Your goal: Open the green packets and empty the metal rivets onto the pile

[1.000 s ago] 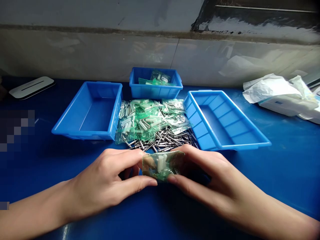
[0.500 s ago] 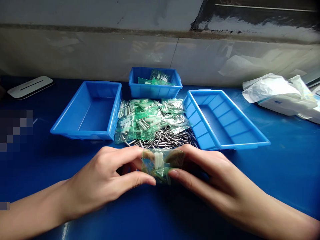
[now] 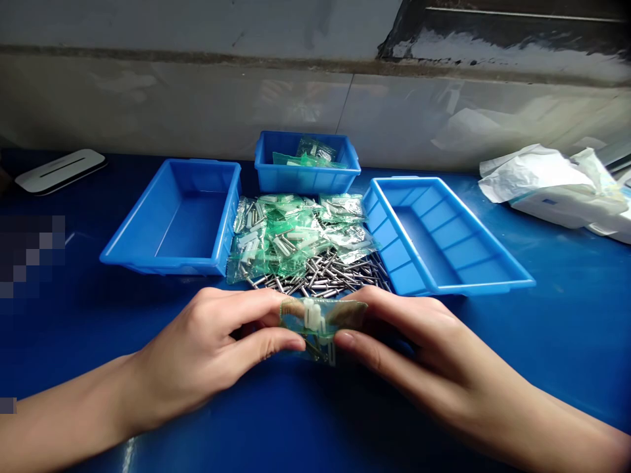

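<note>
Between my two hands is a clear green plastic packet (image 3: 323, 318) with white plastic wall plugs and what look like screws inside. My left hand (image 3: 221, 338) pinches its left side between thumb and fingers. The right side is gripped by my right hand (image 3: 419, 348), its thumb on the near face and its fingers behind. Just beyond the packet lie loose grey screws (image 3: 328, 272) in a heap. Several similar green packets (image 3: 290, 236) of plugs and screws are piled on and behind that heap.
A blue bin (image 3: 172, 217) stands left of the pile, and another blue bin (image 3: 444, 236) right of it. The small blue bin (image 3: 305, 179) at the back holds green packets. White crumpled wrapping (image 3: 542, 177) lies far right, a flat white device (image 3: 62, 171) far left.
The packet has bent between my hands, and its lower part with a white plug now shows more below my thumbs. My left thumb has drawn back slightly; both hands keep their hold.
</note>
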The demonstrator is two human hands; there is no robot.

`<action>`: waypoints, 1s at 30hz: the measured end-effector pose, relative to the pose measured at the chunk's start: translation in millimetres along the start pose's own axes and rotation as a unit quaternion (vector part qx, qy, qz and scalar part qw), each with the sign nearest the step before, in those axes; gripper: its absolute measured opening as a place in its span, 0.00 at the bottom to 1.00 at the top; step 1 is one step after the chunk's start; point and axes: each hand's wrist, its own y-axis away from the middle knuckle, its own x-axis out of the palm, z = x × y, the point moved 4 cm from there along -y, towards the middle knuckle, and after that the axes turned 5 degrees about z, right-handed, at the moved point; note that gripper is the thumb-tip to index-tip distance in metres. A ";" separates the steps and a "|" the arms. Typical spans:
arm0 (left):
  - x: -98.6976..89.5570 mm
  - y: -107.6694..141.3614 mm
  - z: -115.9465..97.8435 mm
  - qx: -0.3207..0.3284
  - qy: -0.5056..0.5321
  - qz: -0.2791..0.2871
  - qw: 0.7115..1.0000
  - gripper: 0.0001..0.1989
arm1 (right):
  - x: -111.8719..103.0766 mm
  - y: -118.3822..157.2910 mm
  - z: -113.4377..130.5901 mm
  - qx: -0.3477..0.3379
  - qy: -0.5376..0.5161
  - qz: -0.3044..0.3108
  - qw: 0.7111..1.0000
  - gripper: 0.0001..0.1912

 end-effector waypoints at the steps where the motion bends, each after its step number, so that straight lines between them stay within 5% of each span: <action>1: -0.1 -0.4 -0.2 0.000 0.003 0.000 1.000 0.05 | 0.1 0.7 -0.1 0.002 -0.002 0.001 1.000 0.05; 30: -0.4 1.6 -2.0 -0.031 -0.009 -0.004 0.999 0.10 | -2.0 -1.6 8.8 -0.015 0.066 -0.023 0.997 0.11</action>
